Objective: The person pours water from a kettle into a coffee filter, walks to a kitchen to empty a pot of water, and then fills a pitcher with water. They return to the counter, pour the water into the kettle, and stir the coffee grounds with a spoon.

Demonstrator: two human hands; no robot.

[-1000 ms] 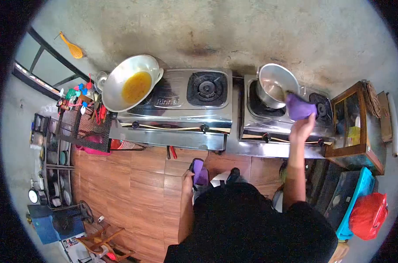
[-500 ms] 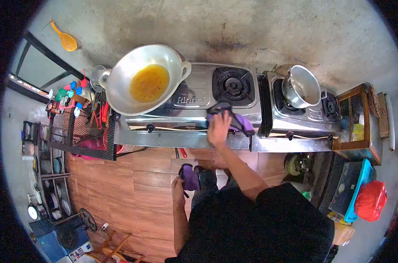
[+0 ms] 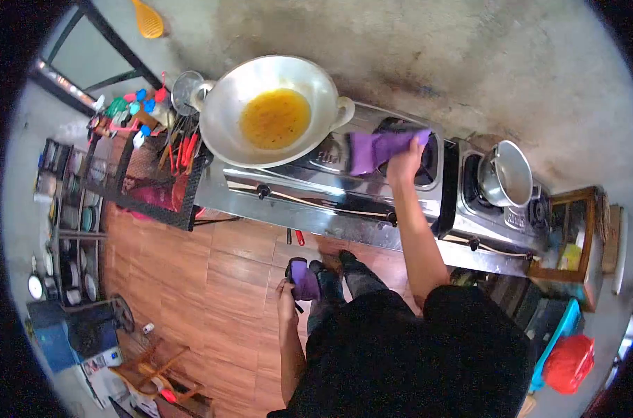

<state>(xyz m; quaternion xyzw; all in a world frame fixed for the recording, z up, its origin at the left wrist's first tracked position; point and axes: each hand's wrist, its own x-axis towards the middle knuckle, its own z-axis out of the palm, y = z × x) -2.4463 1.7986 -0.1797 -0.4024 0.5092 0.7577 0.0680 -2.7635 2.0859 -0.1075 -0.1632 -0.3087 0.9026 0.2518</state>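
Note:
My right hand (image 3: 405, 166) is closed on one end of a purple cloth (image 3: 379, 149). The cloth stretches left over the right burner of the steel gas stove (image 3: 288, 180), hiding much of that burner. Lower down, in front of the stove, my left hand (image 3: 284, 296) grips the dark edge of a second purple cloth piece with black trim (image 3: 304, 281). A large wok (image 3: 226, 115) with brownish-yellow oil (image 3: 276, 118) in its bottom sits on the stove's left side.
A second stove stands to the right with a silver pot (image 3: 506, 174) on it. Utensils (image 3: 184, 152) crowd a black mesh rack (image 3: 156, 211) at left. A wooden cabinet (image 3: 570, 233) is at far right. Red and black handles (image 3: 299, 237) show below the counter edge.
My right hand has lifted from the stove's front edge to over the right burner, and its cloth now hangs spread out leftward. The left hand keeps its hold. The view has turned.

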